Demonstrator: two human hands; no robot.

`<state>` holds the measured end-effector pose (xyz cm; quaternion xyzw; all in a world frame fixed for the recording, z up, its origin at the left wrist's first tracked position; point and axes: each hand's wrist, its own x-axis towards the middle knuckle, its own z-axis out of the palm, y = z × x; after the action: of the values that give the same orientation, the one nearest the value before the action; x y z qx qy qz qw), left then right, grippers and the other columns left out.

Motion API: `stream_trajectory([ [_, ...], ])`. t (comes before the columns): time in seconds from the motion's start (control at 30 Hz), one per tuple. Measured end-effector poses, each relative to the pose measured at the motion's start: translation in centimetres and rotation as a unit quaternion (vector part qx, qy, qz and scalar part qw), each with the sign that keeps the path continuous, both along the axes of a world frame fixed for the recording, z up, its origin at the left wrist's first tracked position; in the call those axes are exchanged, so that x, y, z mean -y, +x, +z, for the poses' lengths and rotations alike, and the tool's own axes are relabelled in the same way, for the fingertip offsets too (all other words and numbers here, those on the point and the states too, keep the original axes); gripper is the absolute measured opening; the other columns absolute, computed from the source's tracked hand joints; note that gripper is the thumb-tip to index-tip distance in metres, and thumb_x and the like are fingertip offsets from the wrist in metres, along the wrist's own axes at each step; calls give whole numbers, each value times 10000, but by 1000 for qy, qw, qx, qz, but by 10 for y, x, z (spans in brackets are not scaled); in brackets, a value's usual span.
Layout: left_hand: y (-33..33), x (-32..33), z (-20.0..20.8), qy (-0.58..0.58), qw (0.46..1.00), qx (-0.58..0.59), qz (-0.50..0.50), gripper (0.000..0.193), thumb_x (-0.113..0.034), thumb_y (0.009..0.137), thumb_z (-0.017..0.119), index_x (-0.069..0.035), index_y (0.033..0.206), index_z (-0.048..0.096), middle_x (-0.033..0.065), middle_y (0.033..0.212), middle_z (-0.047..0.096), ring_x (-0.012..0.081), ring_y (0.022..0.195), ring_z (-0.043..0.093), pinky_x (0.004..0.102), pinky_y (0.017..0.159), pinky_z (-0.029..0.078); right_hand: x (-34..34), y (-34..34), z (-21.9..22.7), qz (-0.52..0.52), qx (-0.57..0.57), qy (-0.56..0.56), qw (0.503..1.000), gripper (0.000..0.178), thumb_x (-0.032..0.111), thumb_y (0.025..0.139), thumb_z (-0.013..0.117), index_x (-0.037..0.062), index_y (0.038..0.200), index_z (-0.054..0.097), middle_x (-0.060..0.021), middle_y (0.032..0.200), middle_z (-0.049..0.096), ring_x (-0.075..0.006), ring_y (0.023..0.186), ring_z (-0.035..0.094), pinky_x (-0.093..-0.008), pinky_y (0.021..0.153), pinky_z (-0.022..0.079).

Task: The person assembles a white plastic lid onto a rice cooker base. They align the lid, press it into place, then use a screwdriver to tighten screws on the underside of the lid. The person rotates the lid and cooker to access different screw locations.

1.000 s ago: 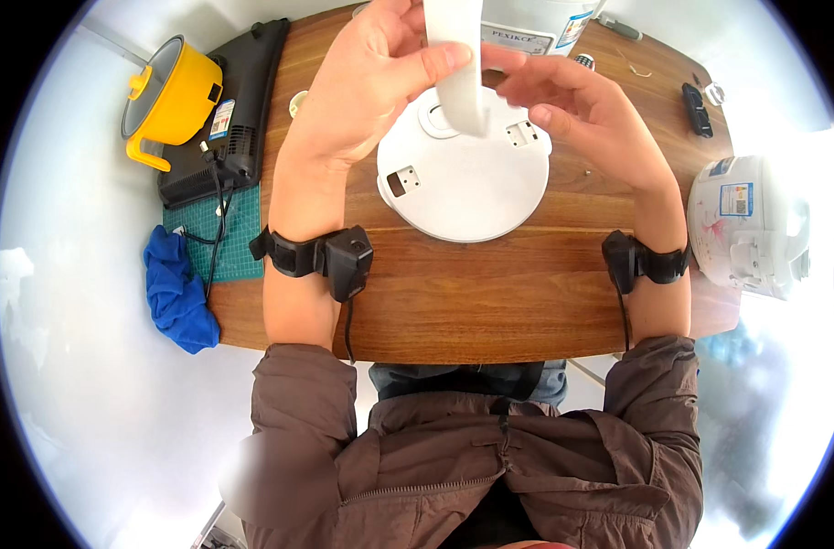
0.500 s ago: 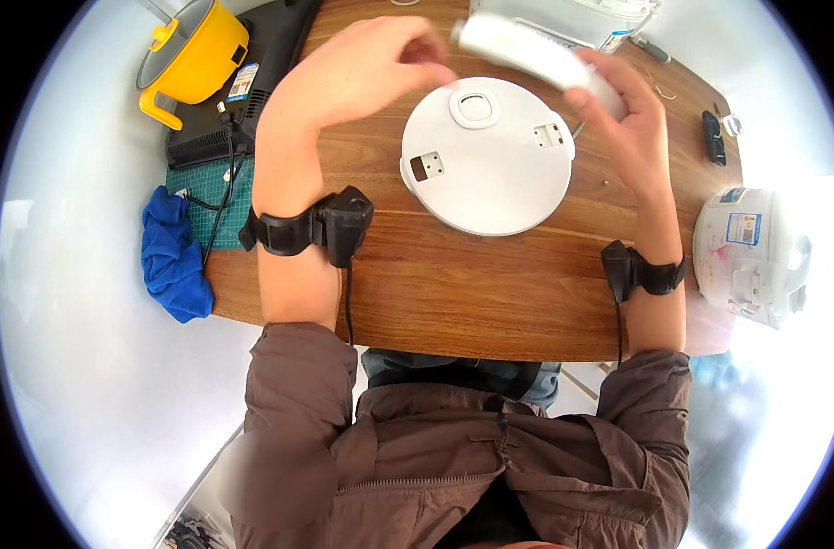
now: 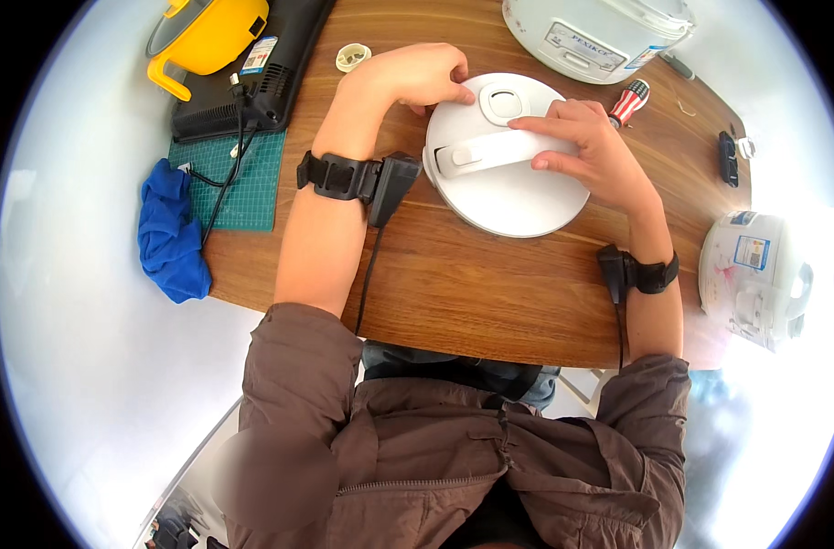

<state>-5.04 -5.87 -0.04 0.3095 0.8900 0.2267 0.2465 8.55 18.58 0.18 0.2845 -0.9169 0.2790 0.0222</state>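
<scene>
Pinching a white handle [image 3: 495, 153], the right hand [image 3: 582, 142] overhangs the lid [image 3: 508, 206] inside the desk's [image 3: 481, 297] near edge; the left hand [image 3: 426, 75], grip unclear, touches the lid.

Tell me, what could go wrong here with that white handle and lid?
The white handle might slip from the right hand and scuff the round lid beneath it. The lid could shift, since the left hand seems to touch only its edge. The right hand might knock the red-and-white tool lying just beyond it.
</scene>
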Motion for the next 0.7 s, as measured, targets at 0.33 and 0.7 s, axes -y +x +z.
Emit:
stream_trajectory([
  [0.33, 5, -8, -2, 20, 1000, 3, 2, 470, -323, 941, 706, -82, 1337, 623, 147, 1158, 694, 275, 985, 696, 387, 758, 603, 10, 4, -7, -52, 25, -48, 997, 368, 242, 888, 754, 160, 1247, 733, -84, 913, 593, -276, 906, 556, -390, 838, 460],
  [0.7, -5, -10, -20, 40, 996, -66, -49, 420, -300, 936, 703, -73, 1287, 669, 157, 1179, 716, 294, 1072, 677, 397, 922, 538, 8, 3, -9, -29, -7, -18, 999, 351, 245, 906, 737, 157, 1246, 729, -93, 904, 577, -293, 893, 560, -391, 822, 471],
])
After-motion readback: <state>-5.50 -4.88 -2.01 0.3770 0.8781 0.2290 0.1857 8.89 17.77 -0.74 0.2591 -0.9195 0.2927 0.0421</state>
